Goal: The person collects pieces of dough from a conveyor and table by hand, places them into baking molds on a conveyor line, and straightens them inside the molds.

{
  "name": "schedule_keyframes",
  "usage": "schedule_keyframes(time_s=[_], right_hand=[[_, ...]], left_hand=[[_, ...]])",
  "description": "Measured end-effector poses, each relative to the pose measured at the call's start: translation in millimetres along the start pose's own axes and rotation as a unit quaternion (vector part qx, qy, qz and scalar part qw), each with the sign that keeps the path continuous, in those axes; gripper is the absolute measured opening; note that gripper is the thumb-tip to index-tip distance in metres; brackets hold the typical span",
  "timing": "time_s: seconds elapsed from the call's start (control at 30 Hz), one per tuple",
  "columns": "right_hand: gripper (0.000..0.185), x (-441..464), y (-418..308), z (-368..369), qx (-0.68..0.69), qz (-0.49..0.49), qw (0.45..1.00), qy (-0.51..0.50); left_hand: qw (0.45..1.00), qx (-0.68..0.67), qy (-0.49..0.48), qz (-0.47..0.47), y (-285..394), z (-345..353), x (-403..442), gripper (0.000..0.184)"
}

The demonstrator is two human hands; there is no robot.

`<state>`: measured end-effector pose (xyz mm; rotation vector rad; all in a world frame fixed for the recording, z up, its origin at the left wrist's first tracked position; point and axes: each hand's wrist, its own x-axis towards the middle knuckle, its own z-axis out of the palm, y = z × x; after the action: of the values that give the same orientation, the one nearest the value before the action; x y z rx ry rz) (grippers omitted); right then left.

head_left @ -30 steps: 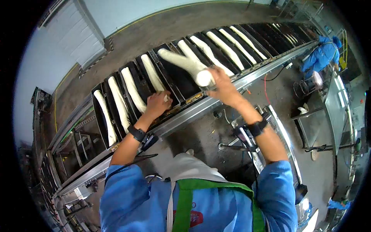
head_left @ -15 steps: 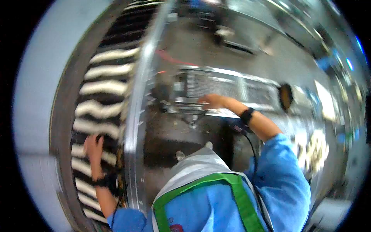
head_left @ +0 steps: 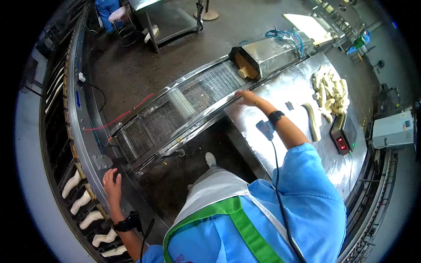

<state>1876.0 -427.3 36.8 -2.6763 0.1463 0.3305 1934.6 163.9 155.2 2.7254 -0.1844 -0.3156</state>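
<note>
My left hand (head_left: pixel 112 186) is empty, its fingers apart, above the inner metal rim of the curved conveyor (head_left: pixel 77 94). Pale dough strips (head_left: pixel 91 219) lie crosswise on that conveyor's dark slats, close by this hand. My right hand (head_left: pixel 249 98) reaches to the side rail of the mesh belt (head_left: pixel 182 101), its fingers stretched toward the rail and nothing visible in them. Whether the fingertips touch the rail I cannot tell. At the far end of the belt, a pale dough piece (head_left: pixel 248 70) sits at the mouth of a metal housing (head_left: pixel 276 55).
On the steel table (head_left: pixel 263 118) at right are a dough pile (head_left: pixel 330 92), a single long strip (head_left: pixel 312 120) and a scale (head_left: pixel 343 131) with a red display. A stool (head_left: pixel 120 15) and a person in blue trousers (head_left: pixel 106 13) are at the back left.
My view has swung right, bringing the table and scale into sight. My left hand has come off the dough strips to the conveyor's inner rim; my right hand is farther along the mesh belt.
</note>
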Motion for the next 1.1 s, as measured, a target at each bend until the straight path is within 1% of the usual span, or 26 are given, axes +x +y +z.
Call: schedule_keyframes(time_s=[0.07,0.13,0.2,0.23,0.27,0.3,0.33,0.37,0.43,0.47,0.5,0.57,0.6,0.63,0.67,0.7,0.73,0.8,0.83,0.87,0.9,0.93,0.97,1.0,1.03,1.1], right_hand=[[0.046,3,31,-11,0.003,0.018,0.999,0.044],[0.052,3,33,-26,-0.002,0.077,0.992,0.101],[0.058,19,50,-27,-0.109,0.027,0.983,0.146],[0.057,23,47,-31,-0.086,-0.031,0.979,0.18],[0.055,29,34,-40,-0.155,0.034,0.98,0.123],[0.049,51,68,-28,-0.175,-0.068,0.973,0.136],[0.048,45,39,-51,-0.168,0.012,0.983,0.077],[0.047,40,30,-51,-0.22,0.047,0.968,0.114],[0.041,39,77,-29,-0.377,0.005,0.913,0.157],[0.035,44,74,-26,-0.405,0.013,0.9,0.164],[0.027,48,56,-32,-0.437,0.013,0.889,0.14],[0.02,55,33,-47,-0.405,0.025,0.914,0.026],[0.022,69,47,-41,-0.445,-0.059,0.893,0.025],[0.024,75,65,-29,-0.363,-0.06,0.929,0.036],[0.025,73,59,-41,-0.284,-0.057,0.956,0.044],[0.028,76,44,-57,-0.289,-0.037,0.957,-0.003],[0.031,59,-17,-84,-0.215,-0.017,0.974,0.061],[0.031,68,-30,-112,-0.091,-0.044,0.988,0.113],[0.028,66,-68,-132,-0.003,-0.063,0.992,0.108],[0.026,63,-114,-151,0.086,-0.08,0.988,0.1],[0.023,68,-142,-163,0.126,-0.107,0.984,0.066],[0.024,61,-195,-175,0.182,-0.115,0.975,0.05],[0.025,54,-246,-181,0.278,-0.131,0.95,0.053],[0.026,53,-283,-183,0.3,-0.195,0.93,0.08],[0.03,62,-301,-182,0.307,-0.234,0.919,0.078],[0.033,69,-370,-168,0.406,-0.263,0.868,0.112]], left_hand=[[1.0,0.008,-0.017,0.015,11,7,11,0.03],[0.999,-0.001,-0.037,0.0,29,9,13,0.031],[0.999,0.025,0.024,0.037,20,21,8,0.028],[0.999,-0.006,0.02,0.028,25,21,4,0.026],[0.996,0.017,0.059,0.061,19,25,0,0.026],[0.997,0.024,0.068,0.039,38,16,-10,0.026],[0.994,0.028,0.093,0.039,28,25,-9,0.026],[0.995,0.021,0.091,0.025,23,27,-7,0.026],[0.993,0.007,0.119,0.002,18,26,-30,0.027],[0.996,0.011,0.085,-0.032,18,25,-33,0.028],[0.997,0.013,0.049,-0.062,19,23,-34,0.029],[0.995,0.006,0.066,-0.076,6,31,-35,0.029],[0.995,0.003,0.066,-0.08,-1,33,-38,0.029],[0.993,-0.009,0.055,-0.101,-10,37,-40,0.029],[0.992,-0.015,0.058,-0.108,-16,37,-44,0.029],[0.991,-0.024,0.061,-0.115,-20,36,-46,0.029],[0.99,-0.032,0.063,-0.121,-25,35,-46,0.029],[0.988,-0.049,0.088,-0.119,-57,51,-37,0.03],[0.985,-0.06,0.111,-0.114,-71,55,-31,0.032],[0.985,-0.064,0.112,-0.116,-71,50,-28,0.032],[0.978,-0.071,0.156,-0.119,-67,40,-23,0.033],[0.969,-0.076,0.202,-0.121,-68,32,-15,0.035],[0.968,-0.077,0.21,-0.114,-75,28,-6,0.039],[0.967,-0.08,0.212,-0.117,-80,25,0,0.039],[0.956,-0.102,0.25,-0.112,-86,22,7,0.04],[0.938,-0.137,0.295,-0.124,-95,13,19,0.045]])
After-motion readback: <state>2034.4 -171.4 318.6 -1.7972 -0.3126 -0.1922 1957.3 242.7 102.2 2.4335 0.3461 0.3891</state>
